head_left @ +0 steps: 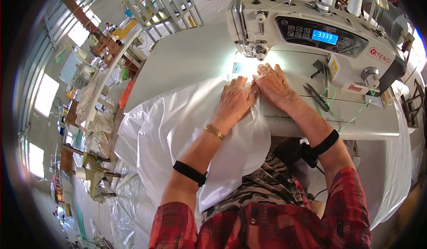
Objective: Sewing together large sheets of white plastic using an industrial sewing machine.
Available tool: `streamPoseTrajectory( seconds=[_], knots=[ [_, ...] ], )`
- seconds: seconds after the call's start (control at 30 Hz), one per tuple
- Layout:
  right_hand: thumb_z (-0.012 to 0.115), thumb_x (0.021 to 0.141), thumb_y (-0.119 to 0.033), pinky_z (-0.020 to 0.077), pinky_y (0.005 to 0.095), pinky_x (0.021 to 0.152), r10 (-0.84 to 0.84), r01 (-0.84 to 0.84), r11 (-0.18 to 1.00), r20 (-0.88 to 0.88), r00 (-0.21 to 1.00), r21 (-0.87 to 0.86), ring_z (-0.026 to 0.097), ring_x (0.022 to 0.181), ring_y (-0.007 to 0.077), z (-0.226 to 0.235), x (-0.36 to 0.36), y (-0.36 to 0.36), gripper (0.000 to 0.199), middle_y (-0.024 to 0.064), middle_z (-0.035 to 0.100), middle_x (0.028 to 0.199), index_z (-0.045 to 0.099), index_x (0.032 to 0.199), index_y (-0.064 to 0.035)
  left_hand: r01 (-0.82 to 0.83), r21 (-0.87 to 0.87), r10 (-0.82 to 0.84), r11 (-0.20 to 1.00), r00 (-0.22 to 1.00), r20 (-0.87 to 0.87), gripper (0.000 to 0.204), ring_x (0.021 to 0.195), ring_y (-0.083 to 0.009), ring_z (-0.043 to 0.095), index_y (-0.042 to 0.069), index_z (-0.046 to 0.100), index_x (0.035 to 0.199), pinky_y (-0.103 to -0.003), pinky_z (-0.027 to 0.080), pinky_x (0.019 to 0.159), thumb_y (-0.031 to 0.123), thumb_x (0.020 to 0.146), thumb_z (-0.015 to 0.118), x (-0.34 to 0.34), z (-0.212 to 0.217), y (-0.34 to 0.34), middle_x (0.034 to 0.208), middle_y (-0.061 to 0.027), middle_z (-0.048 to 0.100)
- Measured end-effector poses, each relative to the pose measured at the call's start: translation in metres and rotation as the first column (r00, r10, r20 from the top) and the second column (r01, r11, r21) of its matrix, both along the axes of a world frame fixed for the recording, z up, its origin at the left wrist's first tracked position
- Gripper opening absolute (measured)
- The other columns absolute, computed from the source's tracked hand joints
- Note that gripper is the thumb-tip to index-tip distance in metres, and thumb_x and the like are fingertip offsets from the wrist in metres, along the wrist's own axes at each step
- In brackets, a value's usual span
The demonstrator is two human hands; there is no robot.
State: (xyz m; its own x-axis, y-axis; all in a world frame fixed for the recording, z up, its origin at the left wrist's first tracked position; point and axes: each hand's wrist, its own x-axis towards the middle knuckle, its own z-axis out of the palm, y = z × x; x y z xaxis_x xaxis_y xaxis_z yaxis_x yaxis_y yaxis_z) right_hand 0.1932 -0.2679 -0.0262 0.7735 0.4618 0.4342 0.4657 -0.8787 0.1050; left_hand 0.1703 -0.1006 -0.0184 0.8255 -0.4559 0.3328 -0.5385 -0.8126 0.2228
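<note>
I'm seeing both hands, left [237, 98] and right [274, 83], pressing white fabric [178, 124] flat (fingers spread) under the sewing machine [311, 31] needle.

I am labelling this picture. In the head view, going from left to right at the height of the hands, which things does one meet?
White fabric → left hand → right hand → small snips → sewing machine handwheel.

A thin, glossy white plastic sheet [178, 129], creased, is observed. The sewing machine [311, 31] is cased in smooth white enamel with a glossy black panel. Matt black cloth bands and a polished gold-coloured metal bracelet [214, 131] are noted.
</note>
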Motion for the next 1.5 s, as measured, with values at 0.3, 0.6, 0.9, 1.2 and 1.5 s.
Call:
streamPoseTrajectory(
  seconds=[0.3, 0.6, 0.9, 1.2, 1.5],
  knots=[
    [0.053, 0.087, -0.015, 0.0445, 0.0421, 0.09, 0.017, -0.015, 0.997, -0.022, 1.0, 0.073, 0.058, 0.106, 0.0304, -0.004, 0.0, 0.004, 0.021, 0.0157, 0.061, 0.105, 0.069, 0.097, -0.0041, 0.106, -0.069, -0.108, 0.992, 0.994, -0.02, 0.047, 0.121, -0.0321, 0.052, 0.004, 0.06, 0.127, -0.043, 0.041, 0.104, 0.034, 0.092, 0.057, 0.016, -0.009, 0.018, 0.125, -0.0173, 0.056],
    [0.055, 0.087, -0.017, 0.0423, 0.0455, 0.092, -0.126, 0.126, 0.992, -0.016, 0.992, -0.025, 0.056, 0.111, 0.0268, 0.003, -0.011, 0.024, 0.019, 0.0147, 0.061, 0.111, 0.071, 0.088, -0.0063, 0.136, -0.087, -0.142, 0.987, 0.988, -0.069, 0.047, 0.115, -0.0337, 0.055, -0.004, 0.059, 0.123, -0.042, 0.043, 0.101, 0.031, 0.092, 0.057, 0.02, 0.001, 0.02, 0.12, -0.0188, 0.058],
    [0.051, 0.089, -0.012, 0.043, 0.0424, 0.096, -0.095, 0.105, 0.992, -0.131, 0.987, 0.071, 0.057, 0.112, 0.0299, 0.0, -0.008, 0.019, 0.023, 0.0152, 0.062, 0.113, 0.068, 0.101, -0.0024, 0.164, -0.121, -0.167, 0.979, 0.986, -0.014, 0.047, 0.116, -0.033, 0.054, 0.002, 0.061, 0.124, -0.042, 0.042, 0.102, 0.035, 0.09, 0.059, 0.027, -0.006, 0.025, 0.12, -0.0183, 0.058],
    [0.051, 0.089, -0.013, 0.0434, 0.0418, 0.09, -0.086, 0.096, 0.989, -0.091, 0.992, 0.111, 0.059, 0.102, 0.0298, -0.003, -0.007, 0.014, 0.018, 0.0155, 0.063, 0.1, 0.065, 0.094, -0.0029, 0.213, -0.118, -0.219, 0.97, 0.975, -0.037, 0.049, 0.115, -0.0332, 0.053, 0.004, 0.062, 0.125, -0.043, 0.041, 0.102, 0.039, 0.091, 0.059, 0.033, -0.005, 0.026, 0.12, -0.0181, 0.058],
    [0.053, 0.087, -0.009, 0.0383, 0.0491, 0.103, -0.164, 0.195, 0.977, -0.28, 0.946, 0.086, 0.055, 0.12, 0.0281, 0.007, -0.013, 0.022, 0.022, 0.0147, 0.062, 0.119, 0.068, 0.101, -0.0033, 0.227, -0.105, -0.236, 0.968, 0.969, -0.079, 0.057, 0.125, -0.0351, 0.05, 0.004, 0.063, 0.125, -0.042, 0.039, 0.107, 0.05, 0.093, 0.055, 0.04, -0.002, 0.033, 0.132, -0.0219, 0.054]
  ],
)
